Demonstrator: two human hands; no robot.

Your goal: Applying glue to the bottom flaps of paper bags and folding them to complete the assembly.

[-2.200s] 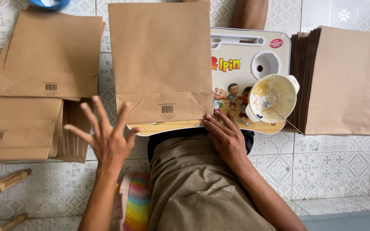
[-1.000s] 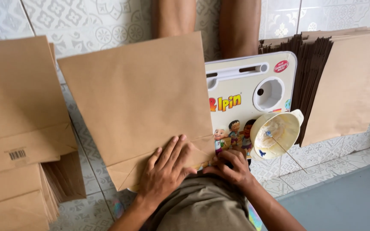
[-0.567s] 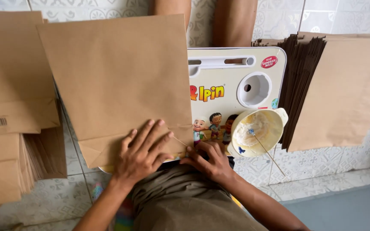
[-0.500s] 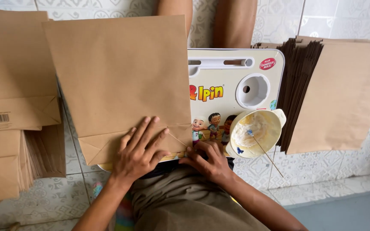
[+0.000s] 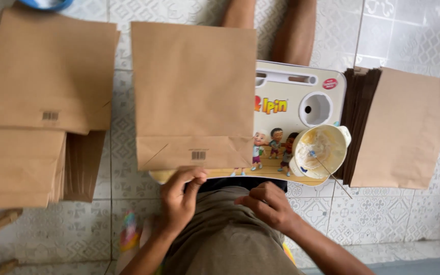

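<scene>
Right now, label by label:
Bag: brown paper bag (image 5: 193, 91) lies flat, half on the lap tray (image 5: 301, 91).
Left hand (image 5: 179, 201): grip pinching its bottom edge.
Right hand (image 5: 268, 203): loosely curled, empty, near the paste bowl (image 5: 319, 150).

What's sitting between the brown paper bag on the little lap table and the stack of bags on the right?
In the head view, a cream bowl with a thin stick in it sits on the cartoon-printed lap table, between the paper bag and the right-hand stack.

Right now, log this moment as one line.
left hand: pinching bag edge | right hand: on lap, empty | bag: flat on tray | bowl: on tray
</scene>
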